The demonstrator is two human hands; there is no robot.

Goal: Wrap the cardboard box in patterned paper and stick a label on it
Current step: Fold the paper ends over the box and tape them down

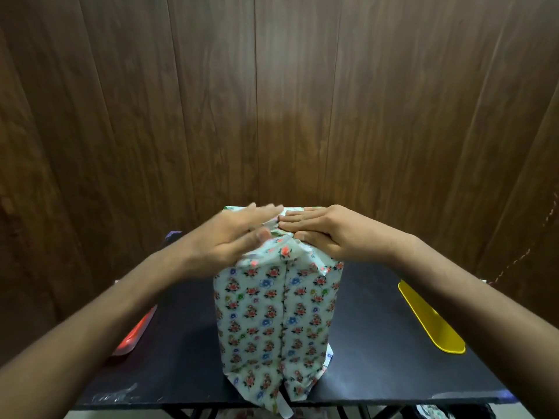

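Both hands flat, fingers straight, L hand & R hand pressing floral-papered box top; no writing legible.

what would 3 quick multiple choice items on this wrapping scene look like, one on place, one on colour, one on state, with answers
1. Where does the yellow flat piece lie?
A. on the table on the person's right
B. on top of the box
C. under the left hand

2. What colour is the table top?
A. white
B. black
C. green

3. What is the right hand doing?
A. hanging idle beside the table
B. lying flat, fingers straight, on the folded paper atop the box
C. lifting the box off the table

Answers:
1. A: the yellow flat piece lies on the table, right of the wrapped box.
2. B: the bare surface on both sides of the box is black.
3. B: the right hand presses the floral paper on the box's top; the left hand, blurred, is there too.
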